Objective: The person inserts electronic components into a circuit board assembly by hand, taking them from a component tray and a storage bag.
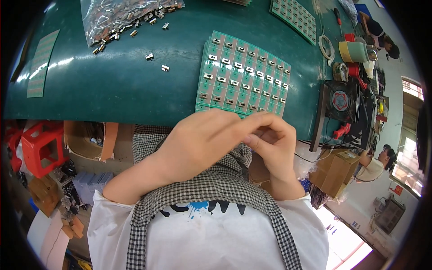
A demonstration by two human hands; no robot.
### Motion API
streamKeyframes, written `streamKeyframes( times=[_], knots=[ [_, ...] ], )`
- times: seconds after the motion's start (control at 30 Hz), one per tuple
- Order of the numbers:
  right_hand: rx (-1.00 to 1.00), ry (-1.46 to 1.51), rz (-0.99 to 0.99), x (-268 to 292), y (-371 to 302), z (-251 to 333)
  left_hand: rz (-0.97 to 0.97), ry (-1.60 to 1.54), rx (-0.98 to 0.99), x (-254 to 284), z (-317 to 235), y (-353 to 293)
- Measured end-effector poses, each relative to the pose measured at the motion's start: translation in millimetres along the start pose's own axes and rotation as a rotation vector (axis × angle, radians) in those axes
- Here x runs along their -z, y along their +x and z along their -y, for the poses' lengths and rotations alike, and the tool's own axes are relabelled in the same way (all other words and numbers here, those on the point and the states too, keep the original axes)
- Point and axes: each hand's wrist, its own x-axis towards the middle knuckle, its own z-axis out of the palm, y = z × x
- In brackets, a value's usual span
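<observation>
My left hand (204, 135) and my right hand (276, 139) meet at the near edge of a green circuit board panel (229, 74). Rows of small metal slide switches sit on this panel, and more boards show under its left edge. The left hand is closed, its back toward me and its fingertips hidden against the right hand. On the right hand, thumb and forefinger curl together in a pinch. Whatever lies between the fingers is hidden. Two loose slide switches, one switch (150, 56) and another switch (165, 68), lie on the green table left of the panel.
A clear plastic bag (119, 20) spills many switches at the back left. Other panels lie at the far left (42, 65) and the back right (294, 19). A black fan (339, 101) stands to the right, near a solder-like wire ring (326, 47). Red stools (42, 148) and people flank the table.
</observation>
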Motion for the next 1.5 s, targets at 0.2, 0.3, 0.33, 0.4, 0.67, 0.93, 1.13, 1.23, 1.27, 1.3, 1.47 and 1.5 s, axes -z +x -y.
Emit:
streamKeyframes(
  times=[0.2, 0.3, 0.33, 0.4, 0.67, 0.93, 1.13, 1.23, 1.27, 1.3, 1.47, 1.5],
  knots=[
    [-0.167, 0.349, 0.036, 5, -16, -14, -0.032, 0.231, -0.323, -6, -2, -6],
    [-0.100, 0.014, -0.137, 10, -13, -4, -0.054, 0.339, -0.266, 7, 2, -8],
    [-0.058, -0.271, -0.288, 17, -13, -2, -0.017, 0.412, -0.183, 15, 7, -8],
    [0.250, -0.900, -0.351, 36, -2, 0, -0.287, 0.597, 0.006, 29, 22, 0],
    [0.311, -1.025, -0.261, 46, 4, -6, -0.147, 0.664, 0.328, 42, 58, -6],
    [0.363, -1.133, -0.194, 49, 4, -2, -0.246, 0.287, 0.324, 37, 38, 3],
    [0.196, -0.762, -0.269, 20, -8, 16, -0.062, 0.028, 0.025, 12, 3, 1],
    [-0.089, -0.084, -0.134, 2, -12, 9, 0.011, 0.047, -0.001, 2, -2, 0],
    [-0.133, 0.070, -0.108, 0, -11, 8, 0.012, 0.045, -0.004, -2, -2, 0],
    [-0.133, 0.069, -0.111, 2, -11, 6, -0.006, 0.038, -0.045, -5, -2, 0],
    [-0.202, 0.319, -0.030, 8, -11, 0, -0.017, 0.051, -0.094, -6, -3, -2],
    [-0.201, 0.319, -0.030, 8, -12, 0, -0.009, 0.044, -0.123, -7, -2, -2]
  ],
)
